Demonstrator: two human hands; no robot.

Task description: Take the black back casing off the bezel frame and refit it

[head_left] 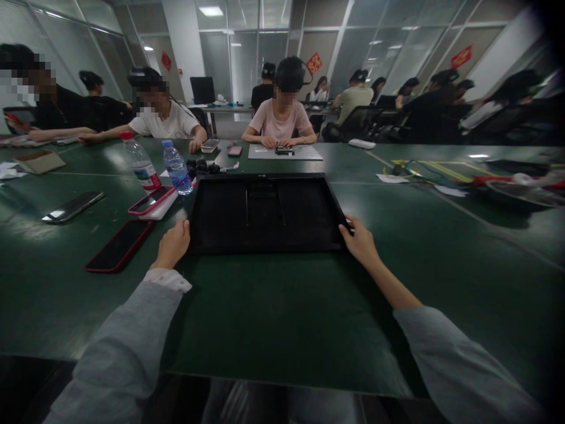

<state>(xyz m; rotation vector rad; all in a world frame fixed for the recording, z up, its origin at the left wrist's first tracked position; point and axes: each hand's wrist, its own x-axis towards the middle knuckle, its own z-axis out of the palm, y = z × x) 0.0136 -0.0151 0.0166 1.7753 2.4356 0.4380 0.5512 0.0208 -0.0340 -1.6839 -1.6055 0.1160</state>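
Note:
In front of me on the green table (273,318) is a wide, black, tray-like panel (220,218) with raised rims. Two thin upright lines and a small raised part mark its inner face; what it belongs to I cannot tell. My left hand (173,242) grips its left edge near the front corner. At the right edge, my right hand (359,238) has its thumb on top of the rim and its fingers outside. A phone in a red case (119,246) lies left of my left hand, and a pink-cased phone (152,200) rests behind it.
Two water bottles, one with a red cap (140,165) and one with a blue cap (176,168), stand behind the phones. Farther left lie another phone (73,207) and an open box (39,161). Cables (415,171) and a dark bowl (521,194) are at right. People sit opposite.

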